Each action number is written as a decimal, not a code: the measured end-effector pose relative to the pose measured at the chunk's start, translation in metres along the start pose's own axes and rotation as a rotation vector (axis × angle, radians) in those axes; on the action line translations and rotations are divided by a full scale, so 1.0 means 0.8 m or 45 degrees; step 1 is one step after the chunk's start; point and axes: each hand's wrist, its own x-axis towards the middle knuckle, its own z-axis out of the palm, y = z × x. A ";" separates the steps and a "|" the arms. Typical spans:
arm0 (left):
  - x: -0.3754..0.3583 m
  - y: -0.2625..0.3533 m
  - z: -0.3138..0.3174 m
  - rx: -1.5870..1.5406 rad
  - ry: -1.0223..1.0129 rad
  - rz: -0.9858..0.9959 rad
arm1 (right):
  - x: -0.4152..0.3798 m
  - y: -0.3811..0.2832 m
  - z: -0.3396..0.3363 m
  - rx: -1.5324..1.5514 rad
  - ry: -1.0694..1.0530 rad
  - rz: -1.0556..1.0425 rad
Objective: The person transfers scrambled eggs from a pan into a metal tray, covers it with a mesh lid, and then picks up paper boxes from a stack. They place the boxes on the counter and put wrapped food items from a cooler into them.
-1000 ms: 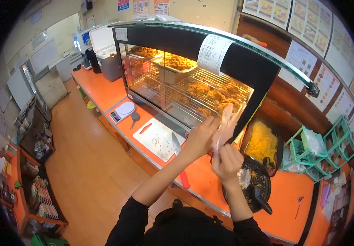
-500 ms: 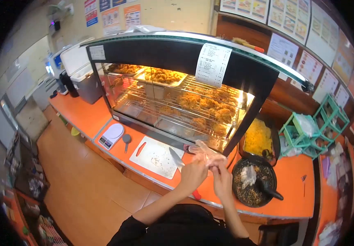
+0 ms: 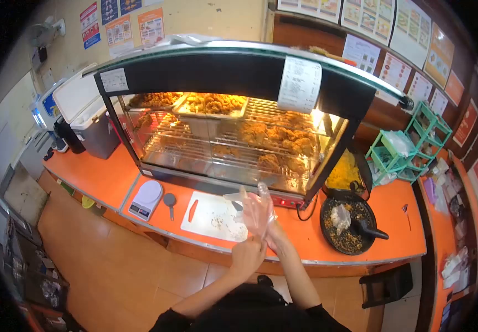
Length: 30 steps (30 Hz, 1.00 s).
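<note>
A clear disposable plastic glove (image 3: 257, 209) covers my right hand (image 3: 273, 232), whose fingers point up and apart inside it. My left hand (image 3: 248, 257) is closed on the glove's lower edge near the right wrist. Behind the glove lies a white cutting board (image 3: 201, 221) with a red-rimmed handle slot and dark crumbs. A bit of a knife blade (image 3: 238, 206) shows on the board; the rest of the knife is hidden behind my hands.
A lit display warmer (image 3: 194, 182) with fried chicken stands behind the board. A scale (image 3: 146, 199) and a grey scoop (image 3: 169, 205) lie left. To the right are a black stone mortar (image 3: 336, 238) with a pestle (image 3: 373, 229), a tray of yellow food (image 3: 343, 172) and green racks (image 3: 394, 155).
My right hand has slid up into the plastic glove, and the glove's fingers now stand upright. My left hand has moved down to the cuff. The view has shifted slightly.
</note>
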 end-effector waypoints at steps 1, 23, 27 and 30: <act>-0.001 -0.012 -0.011 -0.033 0.004 0.018 | 0.011 0.019 0.005 -0.131 -0.020 0.007; -0.396 -0.353 -0.277 0.082 0.874 -1.384 | 0.077 0.480 0.626 -0.042 -1.234 0.765; -0.545 -0.419 -0.389 0.344 0.941 -1.825 | -0.012 0.585 0.791 -0.022 -1.483 1.061; -0.631 -0.456 -0.458 0.474 1.154 -1.790 | -0.068 0.641 0.905 0.005 -1.517 1.167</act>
